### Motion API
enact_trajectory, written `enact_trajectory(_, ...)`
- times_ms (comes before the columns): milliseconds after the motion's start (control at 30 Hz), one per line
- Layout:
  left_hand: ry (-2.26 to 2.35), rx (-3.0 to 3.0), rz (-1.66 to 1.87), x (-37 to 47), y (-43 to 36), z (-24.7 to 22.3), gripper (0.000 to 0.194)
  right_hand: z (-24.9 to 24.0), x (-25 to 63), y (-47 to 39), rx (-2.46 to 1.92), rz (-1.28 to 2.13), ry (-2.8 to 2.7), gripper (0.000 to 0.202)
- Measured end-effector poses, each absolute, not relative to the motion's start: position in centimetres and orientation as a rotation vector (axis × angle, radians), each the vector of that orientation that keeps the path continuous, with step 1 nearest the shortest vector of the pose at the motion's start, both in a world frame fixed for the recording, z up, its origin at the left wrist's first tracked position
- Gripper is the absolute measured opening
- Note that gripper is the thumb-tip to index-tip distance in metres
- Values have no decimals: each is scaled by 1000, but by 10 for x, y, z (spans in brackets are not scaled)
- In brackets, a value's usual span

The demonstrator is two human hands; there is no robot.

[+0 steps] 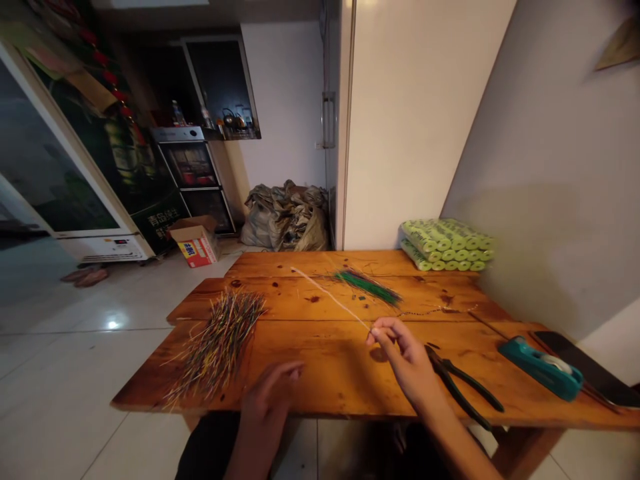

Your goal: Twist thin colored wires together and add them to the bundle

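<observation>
My right hand (406,357) pinches the near end of a thin whitish wire (327,292) between thumb and fingertips. The wire slants away to the far left over the table. Low over the near edge of the wooden table (320,387), my left hand (273,393) is slightly blurred, its fingers loosely bent and apart, with nothing seen in them. To its left lies a loose heap of multicoloured wires (220,343). Beyond my right hand is a bundle of green and dark wires (369,287). Black-handled pliers (463,383) lie just right of my right hand.
A teal tape dispenser (540,370) and a dark phone (590,367) lie at the right. A thin twisted strand (425,312) crosses the table's right half. Green-wrapped rolls (445,247) are stacked by the wall. A carton (195,243) and bulging sacks (287,217) stand on the floor beyond.
</observation>
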State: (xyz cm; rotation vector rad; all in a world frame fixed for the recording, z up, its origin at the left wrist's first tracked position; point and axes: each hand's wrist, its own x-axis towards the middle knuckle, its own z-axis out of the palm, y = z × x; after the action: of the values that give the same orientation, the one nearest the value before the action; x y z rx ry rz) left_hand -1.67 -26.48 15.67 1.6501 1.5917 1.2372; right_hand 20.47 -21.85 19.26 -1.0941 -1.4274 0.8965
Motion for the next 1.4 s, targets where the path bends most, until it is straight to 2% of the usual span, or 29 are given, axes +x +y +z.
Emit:
enact_trajectory(133, 1237, 1460, 1367, 22, -252, 191, 33, 193, 188, -244, -1073, 847, -1471, 17)
enact_trajectory(233, 1109, 1386, 1398, 35, -249, 195, 27, 191, 180, -258, -1066, 904, -1483, 16)
enact_trajectory(500, 1109, 1344, 1434, 34, -258, 196, 17, 191, 173, -274, -1030, 1091, -1396, 19)
enact_trajectory(867, 1116, 1279, 1438, 35, -266, 200, 15, 202, 169, -283, -940, 1426, -1229, 20)
enact_trajectory(1400, 1088, 1157, 1387, 36, -272, 206, 10, 195, 170, -283, -912, 1554, -1261, 21)
